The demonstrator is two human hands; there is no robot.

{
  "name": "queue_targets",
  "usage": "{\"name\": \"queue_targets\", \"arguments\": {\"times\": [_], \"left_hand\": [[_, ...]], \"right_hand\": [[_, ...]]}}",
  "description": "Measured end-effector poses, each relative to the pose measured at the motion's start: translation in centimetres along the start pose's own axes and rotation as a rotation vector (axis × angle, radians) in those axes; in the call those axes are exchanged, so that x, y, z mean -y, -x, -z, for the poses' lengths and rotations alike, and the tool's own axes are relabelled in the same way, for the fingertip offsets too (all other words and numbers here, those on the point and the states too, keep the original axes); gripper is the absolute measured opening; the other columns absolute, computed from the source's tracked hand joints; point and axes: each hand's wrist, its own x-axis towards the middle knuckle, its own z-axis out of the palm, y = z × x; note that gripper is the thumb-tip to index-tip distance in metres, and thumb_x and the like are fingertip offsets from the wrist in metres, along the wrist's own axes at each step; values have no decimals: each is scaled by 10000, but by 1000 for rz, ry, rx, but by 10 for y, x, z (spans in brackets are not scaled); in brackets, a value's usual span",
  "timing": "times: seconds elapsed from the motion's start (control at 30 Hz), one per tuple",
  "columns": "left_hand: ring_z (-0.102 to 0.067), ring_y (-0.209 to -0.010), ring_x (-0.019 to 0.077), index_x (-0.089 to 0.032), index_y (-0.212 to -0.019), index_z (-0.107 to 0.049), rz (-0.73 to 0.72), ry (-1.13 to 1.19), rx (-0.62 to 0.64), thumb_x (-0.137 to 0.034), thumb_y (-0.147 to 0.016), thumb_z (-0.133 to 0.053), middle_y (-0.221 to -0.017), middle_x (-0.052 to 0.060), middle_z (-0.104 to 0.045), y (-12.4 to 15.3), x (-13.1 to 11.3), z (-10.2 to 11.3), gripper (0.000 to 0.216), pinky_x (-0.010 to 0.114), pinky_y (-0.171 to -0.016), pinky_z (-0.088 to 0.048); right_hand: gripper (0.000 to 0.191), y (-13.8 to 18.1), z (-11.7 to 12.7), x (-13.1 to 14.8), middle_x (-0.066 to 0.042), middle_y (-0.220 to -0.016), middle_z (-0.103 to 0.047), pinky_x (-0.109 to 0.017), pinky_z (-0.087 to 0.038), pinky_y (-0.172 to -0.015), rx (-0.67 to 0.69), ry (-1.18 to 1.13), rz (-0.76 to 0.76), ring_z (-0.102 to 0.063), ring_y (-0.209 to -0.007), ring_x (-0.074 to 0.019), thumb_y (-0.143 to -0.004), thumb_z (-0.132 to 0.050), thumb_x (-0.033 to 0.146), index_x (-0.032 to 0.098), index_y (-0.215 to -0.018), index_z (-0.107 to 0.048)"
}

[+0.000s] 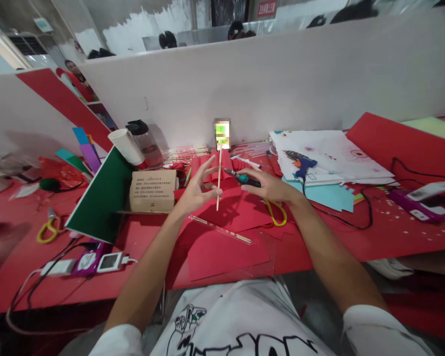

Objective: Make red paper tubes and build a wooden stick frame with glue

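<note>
My left hand (197,188) holds a thin wooden stick (219,174) upright, pinched near its lower part with the other fingers spread. My right hand (267,185) grips a small teal-handled tool (241,178) whose metal tip points left toward the stick. Both hands hover above sheets of red paper (222,247) on the red table. A pleated red paper piece (211,165) lies just behind the hands. Another wooden stick (222,230) lies flat on the red sheets in front of them.
A cardboard box (153,190) and green board (102,198) stand left. Yellow scissors (276,212) lie under my right wrist; another pair (48,228) is far left. A blue glue gun (300,162) rests on white paper, its cable (348,220) trailing right. A phone (222,133) leans on the divider.
</note>
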Motion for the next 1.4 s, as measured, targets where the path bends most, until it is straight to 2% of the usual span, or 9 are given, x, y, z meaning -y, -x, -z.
{"name": "queue_targets", "arguments": {"times": [0.1, 0.2, 0.3, 0.47, 0.8, 0.97, 1.17, 1.4], "left_hand": [[-693, -944, 210, -424, -1589, -304, -45, 45, 34, -407, -850, -766, -1622, 139, -404, 0, 1, 1, 873, 424, -832, -618], [-692, -952, 214, -375, -1557, -402, -98, 98, 63, -418, -838, -777, -1648, 139, -368, 0, 1, 2, 812, 405, -809, -619], [-692, -869, 181, -328, -1539, -447, -57, 116, 107, -408, -830, -778, -1644, 158, -371, 1, -3, 2, 787, 389, -776, -622], [-683, -836, 164, -320, -1537, -458, 20, 90, 157, -381, -805, -799, -1615, 170, -415, 2, -10, 3, 809, 377, -763, -628], [-673, -767, 111, -342, -1546, -445, -33, 226, 266, -365, -826, -802, -1637, 170, -380, 1, -6, 5, 804, 327, -710, -635], [-671, -752, 99, -330, -1534, -461, -40, 261, 282, -362, -821, -816, -1640, 180, -371, 1, -6, 6, 797, 297, -695, -627], [-685, -782, 128, -334, -1561, -420, -48, 226, 284, -375, -838, -794, -1628, 184, -387, 1, -7, 5, 814, 333, -713, -632], [-652, -730, 94, -347, -1552, -438, -55, 216, 264, -328, -836, -790, -1594, 169, -441, 0, 0, 6, 798, 334, -707, -642]], "right_hand": [[526, 1, 1, 0, -72, -1472, -599, -544, -389, -1170, 28, -18, -6, -546, -1370, -307, -941, -576, 512, 297, -1421, -566], [545, 0, 1, 2, -82, -1510, -566, -543, -392, -1171, 55, -4, -9, -535, -1379, -318, -932, -585, 505, 283, -1430, -572], [549, -1, -1, 4, -97, -1497, -575, -546, -403, -1163, 82, 22, 10, -537, -1367, -326, -931, -579, 507, 262, -1421, -586], [506, -1, -3, 6, -103, -1446, -615, -534, -434, -1139, 84, 54, 65, -550, -1352, -324, -949, -561, 511, 256, -1383, -610], [538, -1, -3, 1, -115, -1413, -645, -538, -434, -1141, 86, 54, 83, -547, -1358, -345, -942, -583, 535, 225, -1380, -619], [553, 0, -1, -2, -119, -1434, -633, -532, -450, -1134, 82, 49, 88, -556, -1358, -341, -944, -595, 512, 218, -1412, -599], [520, -1, -2, -1, -115, -1423, -641, -539, -443, -1142, 63, 51, 104, -570, -1343, -334, -941, -614, 473, 219, -1395, -615], [495, -1, -4, -3, -113, -1392, -658, -540, -454, -1129, 57, 68, 110, -594, -1305, -323, -939, -620, 459, 225, -1375, -628]]}}
